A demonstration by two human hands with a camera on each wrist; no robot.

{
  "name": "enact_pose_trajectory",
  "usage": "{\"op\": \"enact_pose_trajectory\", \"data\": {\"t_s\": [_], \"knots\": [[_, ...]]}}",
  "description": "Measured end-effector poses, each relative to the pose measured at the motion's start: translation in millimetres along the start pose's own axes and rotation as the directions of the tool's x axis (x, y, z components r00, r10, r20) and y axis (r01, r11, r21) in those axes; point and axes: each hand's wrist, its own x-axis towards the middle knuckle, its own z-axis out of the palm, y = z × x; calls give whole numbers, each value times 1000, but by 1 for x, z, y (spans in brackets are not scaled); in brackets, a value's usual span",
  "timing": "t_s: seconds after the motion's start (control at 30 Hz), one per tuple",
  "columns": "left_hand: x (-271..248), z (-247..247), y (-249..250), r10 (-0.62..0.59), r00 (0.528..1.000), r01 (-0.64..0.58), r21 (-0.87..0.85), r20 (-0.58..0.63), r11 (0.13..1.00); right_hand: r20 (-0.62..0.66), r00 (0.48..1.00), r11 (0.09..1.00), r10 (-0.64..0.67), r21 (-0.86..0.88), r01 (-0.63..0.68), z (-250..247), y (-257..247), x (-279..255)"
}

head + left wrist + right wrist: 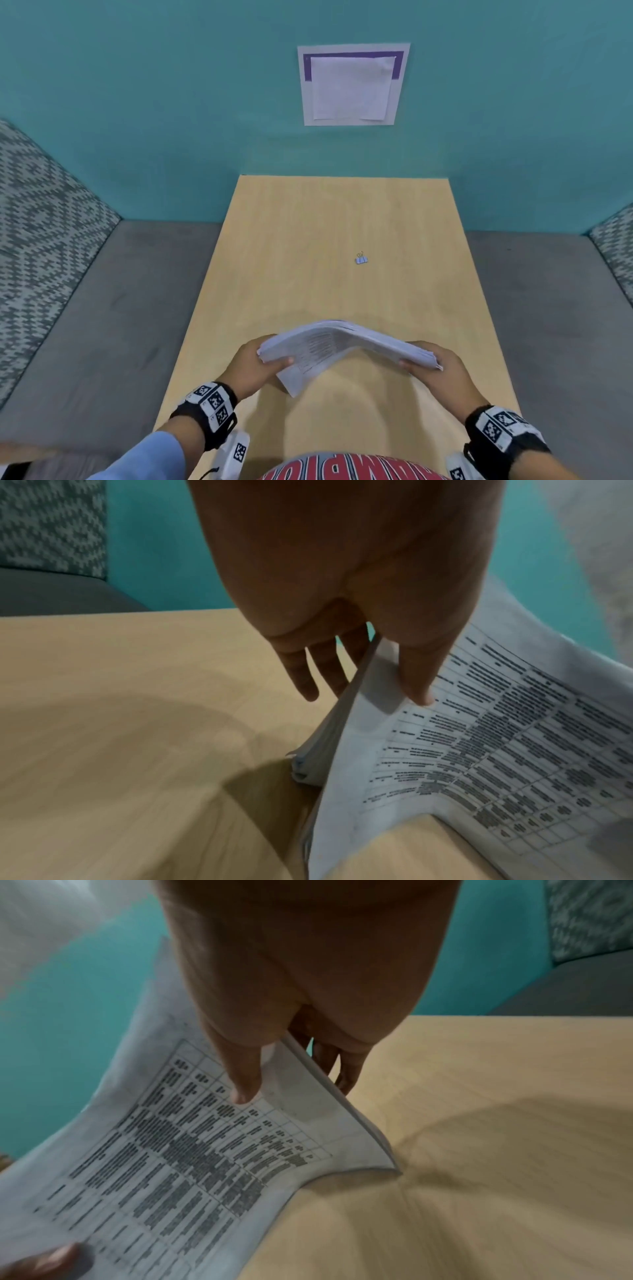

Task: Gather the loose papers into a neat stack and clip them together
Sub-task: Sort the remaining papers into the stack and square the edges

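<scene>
A stack of printed papers (337,342) hangs bowed above the near part of the wooden table (308,240), one sheet sagging lower at the left. My left hand (270,361) grips its left end and my right hand (424,363) its right end. In the left wrist view my left hand (366,696) has its thumb on the printed table face of the papers (496,750) and its fingers behind the edge. My right hand (294,1093) pinches the papers (192,1164) the same way. A small binder clip (361,259) lies alone on the table, farther back.
The table runs up to a teal wall with a taped paper notice (352,84). Grey bench seats (120,308) flank the table on both sides, with patterned cushions (41,222) at the outer edges. My torso is at the table's near edge.
</scene>
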Motion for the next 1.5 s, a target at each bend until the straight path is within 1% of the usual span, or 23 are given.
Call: {"op": "enact_pose_trajectory", "data": {"t_s": [0.1, 0.23, 0.27, 0.37, 0.43, 0.5, 0.53, 0.57, 0.63, 0.7, 0.77, 0.87, 0.97, 1.03, 1.07, 1.1, 1.17, 1.23, 1.27, 1.3, 1.33, 1.4, 1.5], "knots": [[3, -3, -3, -16, 996, 16, -6, -83, 1000, -32, 999, 997, -7, -79, 5, 2, 2, 8], [0, -8, 3, 92, 983, -96, -19, -161, 995, -50, 996, 995, -72, -73, 68, -7, -9, 3], [-1, -8, 4, 118, 979, -121, -10, -164, 993, -55, 996, 994, -76, -77, 72, -7, -9, 2], [-4, -7, -1, 160, 977, -151, 71, -143, 986, -53, 999, 998, -5, -69, 1, -6, -1, 1], [-4, -8, -3, 176, 974, -163, 103, -140, 981, -22, 1000, 997, -4, -76, 2, -9, 0, 0], [-4, -8, 4, 236, 962, -206, 207, -134, 956, -7, 1000, 998, -9, -67, 8, -15, -3, 0], [-4, -8, 10, 302, 946, -253, 311, -121, 916, 1, 1000, 998, -12, -63, 12, -18, -5, -1], [-4, -7, 17, 387, 918, -315, 435, -87, 844, 13, 1000, 998, -12, -56, 12, -18, -7, 0], [-2, 2, 35, 522, 852, -429, 639, 52, 638, 30, 1000, 999, -7, -43, 8, -19, -10, -2], [2, 19, 54, 534, 825, -480, 730, 186, 487, 48, 999, 998, -12, -67, 15, -19, -12, -5], [5, 42, 71, 506, 824, -491, 769, 256, 410, 55, 998, 992, -37, -115, 43, -20, -13, -7], [11, 70, 88, 464, 842, -452, 830, 276, 327, 28, 996, 983, -86, -161, 89, -21, -18, -7], [21, 85, 95, 390, 882, -397, 863, 264, 314, 84, 985, 946, -153, -275, 170, -25, -20, -3], [27, 89, 97, 321, 908, -366, 884, 270, 290, 130, 976, 889, -174, -406, 213, -26, -20, 2], [31, 90, 98, 293, 913, -361, 895, 283, 260, 144, 973, 835, -181, -500, 229, -28, -20, 4], [34, 90, 99, 271, 915, -364, 903, 299, 230, 155, 967, 745, -202, -617, 255, -28, -22, 6], [38, 88, 100, 240, 912, -380, 905, 333, 189, 165, 954, 475, -252, -838, 270, -23, -28, 11], [39, 88, 102, 226, 907, -393, 906, 355, 155, 188, 947, 296, -261, -918, 264, -4, -47, 16], [39, 90, 103, 226, 904, -400, 906, 364, 139, 219, 932, 237, -290, -927, 292, 11, -58, 17], [38, 93, 105, 224, 902, -403, 906, 370, 130, 259, 914, 196, -311, -924, 329, 28, -64, 19], [37, 95, 107, 217, 904, -401, 907, 369, 128, 296, 909, 179, -294, -917, 356, 47, -68, 22], [33, 98, 111, 199, 911, -390, 911, 361, 135, 287, 938, 196, -194, -926, 323, 75, -70, 28], [32, 92, 112, 204, 915, -384, 907, 348, 171, 254, 962, 165, -102, -949, 268, 82, -70, 35]]}}
